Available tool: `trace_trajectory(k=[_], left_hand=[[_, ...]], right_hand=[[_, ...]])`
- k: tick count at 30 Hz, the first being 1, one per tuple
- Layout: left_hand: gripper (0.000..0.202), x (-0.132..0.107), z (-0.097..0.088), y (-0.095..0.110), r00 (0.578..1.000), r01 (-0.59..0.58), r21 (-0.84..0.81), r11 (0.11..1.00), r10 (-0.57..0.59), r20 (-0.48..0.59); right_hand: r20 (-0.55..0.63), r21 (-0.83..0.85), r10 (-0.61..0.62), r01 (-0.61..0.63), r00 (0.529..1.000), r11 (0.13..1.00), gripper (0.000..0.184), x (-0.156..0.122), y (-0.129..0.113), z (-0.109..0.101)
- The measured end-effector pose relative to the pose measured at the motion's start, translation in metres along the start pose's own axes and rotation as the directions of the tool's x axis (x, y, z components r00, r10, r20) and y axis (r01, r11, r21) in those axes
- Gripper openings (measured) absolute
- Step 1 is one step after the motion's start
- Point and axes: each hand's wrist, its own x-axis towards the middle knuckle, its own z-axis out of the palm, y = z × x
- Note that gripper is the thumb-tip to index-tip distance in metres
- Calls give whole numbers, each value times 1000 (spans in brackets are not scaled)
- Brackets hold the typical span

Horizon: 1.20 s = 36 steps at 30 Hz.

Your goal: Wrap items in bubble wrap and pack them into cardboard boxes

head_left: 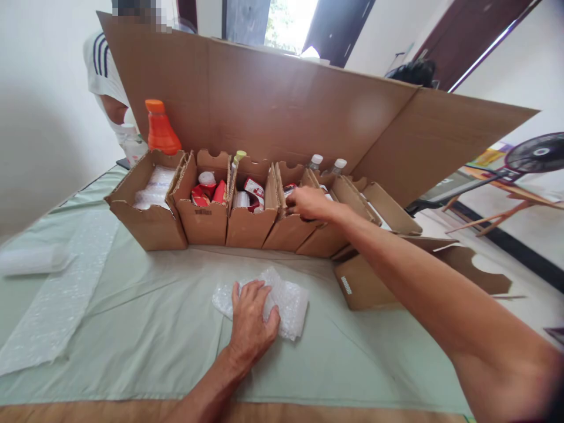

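My left hand (251, 317) lies flat, fingers spread, on a folded piece of bubble wrap (286, 299) on the pale green cloth. My right hand (311, 204) reaches far forward into one of several small open cardboard boxes (288, 229) lined up in a row. Its fingers curl down inside the box, and what they hold, if anything, is hidden. The boxes beside it hold red-labelled packets (205, 194) and white-capped bottles (315, 160).
A big cardboard sheet (264, 100) stands upright behind the row. An orange bottle (161, 129) sits at back left near another person's sleeve (101, 70). Bubble wrap strips (57, 299) lie at left. An empty flat box (365, 282) lies at right, with a fan (535, 154) beyond.
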Motion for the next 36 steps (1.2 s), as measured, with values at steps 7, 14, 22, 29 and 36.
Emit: trace_trajectory(k=[7,14,22,29,36], left_hand=[[88,-5,-30,18,840,-302,-4,953,264,-475],[75,-3,-38,23,844,-356,51,933,344,-411],[50,5,-22,11,994,-3,-48,999,-2,-108],[51,4,-14,9,990,107,-193,975,-123,-72],[54,10,-27,5,920,84,-472,878,-250,-301]], right_hand=[[-583,-45,8,-42,812,998,24,-114,-3,-43],[-105,260,-421,433,901,863,19,-158,-50,-22],[138,-53,-228,237,964,970,36,50,-80,-12],[145,-29,-89,95,985,995,18,83,-97,26],[-530,573,44,319,847,755,11,-42,-40,-23]])
